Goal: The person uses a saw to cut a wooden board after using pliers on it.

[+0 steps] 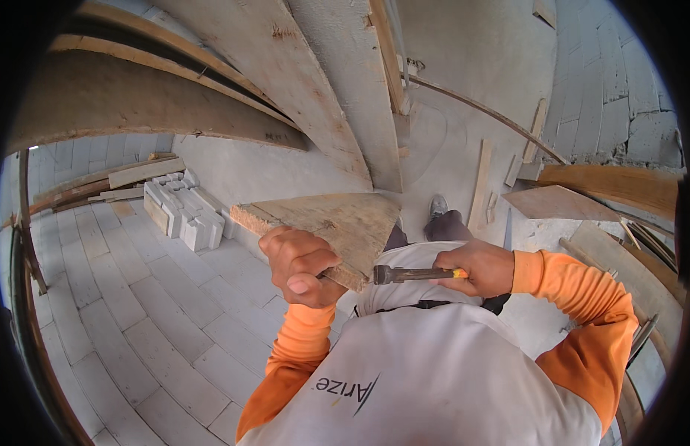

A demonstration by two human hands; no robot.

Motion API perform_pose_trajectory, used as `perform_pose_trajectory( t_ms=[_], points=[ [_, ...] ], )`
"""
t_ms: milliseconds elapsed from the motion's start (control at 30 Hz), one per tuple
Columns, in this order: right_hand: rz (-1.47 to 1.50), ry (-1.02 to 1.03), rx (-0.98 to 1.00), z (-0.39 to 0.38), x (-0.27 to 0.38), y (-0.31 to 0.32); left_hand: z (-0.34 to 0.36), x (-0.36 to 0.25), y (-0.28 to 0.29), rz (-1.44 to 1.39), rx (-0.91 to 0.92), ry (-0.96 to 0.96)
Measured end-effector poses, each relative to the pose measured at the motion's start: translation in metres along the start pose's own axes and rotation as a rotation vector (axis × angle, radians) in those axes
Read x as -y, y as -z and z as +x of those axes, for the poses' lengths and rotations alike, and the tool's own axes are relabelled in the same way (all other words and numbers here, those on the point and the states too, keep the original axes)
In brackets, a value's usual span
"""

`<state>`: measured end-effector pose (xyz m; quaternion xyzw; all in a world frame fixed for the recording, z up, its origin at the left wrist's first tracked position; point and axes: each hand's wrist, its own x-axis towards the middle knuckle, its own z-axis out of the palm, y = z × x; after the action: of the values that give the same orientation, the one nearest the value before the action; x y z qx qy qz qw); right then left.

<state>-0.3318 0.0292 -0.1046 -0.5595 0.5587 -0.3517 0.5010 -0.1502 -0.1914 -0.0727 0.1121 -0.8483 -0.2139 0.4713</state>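
My left hand (302, 266) is closed round the near edge of a rough wooden board (330, 219), fingers over the edge and thumb toward me. The board is held up in front of my body, its broad face stretching away to the right. In my right hand (475, 269) is a hammer (427, 274), gripped by its handle, which has a yellow and orange part at the fist. The dark hammer head points left and is close to the board's near corner; whether they touch I cannot tell.
Long planks (285, 67) lean at the top, beyond the board. Pale blocks (185, 208) are stacked at the left, near some timber strips (137, 175). Blockwork (166, 320) spreads across the lower left. More boards (613, 189) lie at the right. My shoe (438, 207) shows on the dusty floor.
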Motion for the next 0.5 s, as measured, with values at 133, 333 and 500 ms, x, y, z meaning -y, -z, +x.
perform_pose_trajectory(
  t_ms=[133,333,500],
  points=[
    [-0.033,0.003,-0.033,0.003,0.018,0.005,0.013,0.007,0.000,0.046,0.010,0.006],
    [-0.125,-0.255,-0.141,-0.006,0.043,0.016,0.046,0.019,-0.010,0.135,0.183,-0.030],
    [-0.179,-0.339,-0.339,-0.017,0.036,0.000,0.072,0.020,-0.030,0.042,0.369,-0.127]
  ],
)
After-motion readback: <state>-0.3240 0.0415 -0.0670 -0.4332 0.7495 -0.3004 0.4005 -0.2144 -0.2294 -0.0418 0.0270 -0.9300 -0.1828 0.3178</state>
